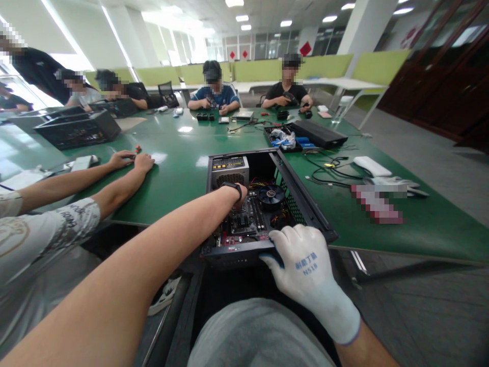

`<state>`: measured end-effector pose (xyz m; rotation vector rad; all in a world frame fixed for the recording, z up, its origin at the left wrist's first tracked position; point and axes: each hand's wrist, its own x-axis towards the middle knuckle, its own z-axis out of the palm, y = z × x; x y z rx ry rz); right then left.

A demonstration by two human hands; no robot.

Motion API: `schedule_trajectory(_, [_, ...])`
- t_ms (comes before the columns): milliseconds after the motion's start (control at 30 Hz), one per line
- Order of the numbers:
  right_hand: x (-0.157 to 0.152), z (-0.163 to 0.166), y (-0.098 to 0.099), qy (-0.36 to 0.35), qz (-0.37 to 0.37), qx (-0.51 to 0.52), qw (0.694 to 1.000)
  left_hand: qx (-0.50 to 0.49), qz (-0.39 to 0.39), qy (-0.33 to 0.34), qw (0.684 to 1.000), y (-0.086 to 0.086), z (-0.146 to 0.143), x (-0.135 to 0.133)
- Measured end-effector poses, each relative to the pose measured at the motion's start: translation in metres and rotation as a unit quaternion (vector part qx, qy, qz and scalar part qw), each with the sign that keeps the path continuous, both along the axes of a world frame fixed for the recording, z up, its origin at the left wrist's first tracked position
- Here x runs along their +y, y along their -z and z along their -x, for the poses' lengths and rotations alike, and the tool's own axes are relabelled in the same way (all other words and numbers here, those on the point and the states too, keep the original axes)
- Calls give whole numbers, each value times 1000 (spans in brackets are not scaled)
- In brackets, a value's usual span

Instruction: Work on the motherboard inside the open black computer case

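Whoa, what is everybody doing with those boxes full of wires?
The person wearing the camera has an open computer case on a green table. Their bare left hand reaches down inside it, beside the round fan; what its fingers are doing is hidden. Their gloved right hand grips the case's near edge. A neighbour's hands rest on the table.

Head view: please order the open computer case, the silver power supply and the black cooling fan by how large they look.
1. computer case, clearly the largest
2. power supply
3. cooling fan, somewhat smaller; both sit at similar depth
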<state>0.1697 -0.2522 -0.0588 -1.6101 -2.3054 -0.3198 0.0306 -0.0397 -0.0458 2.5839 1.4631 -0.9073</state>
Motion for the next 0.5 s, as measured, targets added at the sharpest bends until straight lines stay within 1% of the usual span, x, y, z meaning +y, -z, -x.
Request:
schedule_trajectory(167, [1, 0, 0, 3, 4, -2, 1000, -31, -2, -24, 999, -3, 1, -3])
schedule_trajectory(333, [0, 1, -1, 0, -1, -2, 1000, -76, -6, -51, 996, 2, 2, 1])
schedule_trajectory(433, [0, 1, -2, 3, 0, -3, 1000, -73, -4, -57, 996, 6, 2, 5])
schedule_trajectory(500, [0, 1, -3, 3, 3, -5, 1000, -52, -2, -43, 998, 9, 2, 7])
